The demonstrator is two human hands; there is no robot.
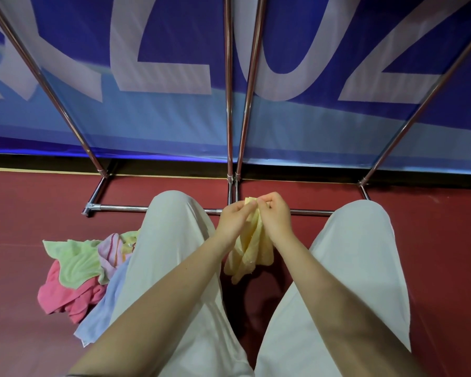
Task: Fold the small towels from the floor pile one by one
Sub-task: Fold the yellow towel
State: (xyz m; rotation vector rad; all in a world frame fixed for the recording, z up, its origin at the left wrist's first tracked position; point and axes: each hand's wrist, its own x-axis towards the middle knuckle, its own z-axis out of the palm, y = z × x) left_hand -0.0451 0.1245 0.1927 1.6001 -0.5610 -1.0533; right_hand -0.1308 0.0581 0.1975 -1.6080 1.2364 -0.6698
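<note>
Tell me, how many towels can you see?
5, perhaps more hidden. A yellow towel hangs from both hands. The floor pile by the left leg holds a green towel, a pink towel, a striped towel and a light blue towel.

The towel pile (82, 273) lies on the floor (446, 254) left of the left knee (172, 213). Between the 2 knees, both hands hold 1 towel (252, 254). A banner (310, 118) on a metal frame (230, 104) stands ahead.

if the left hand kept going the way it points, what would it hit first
The left hand points forward and inward, so it would likely meet the right hand first, both pinching the yellow towel. Depth is unclear.
</note>
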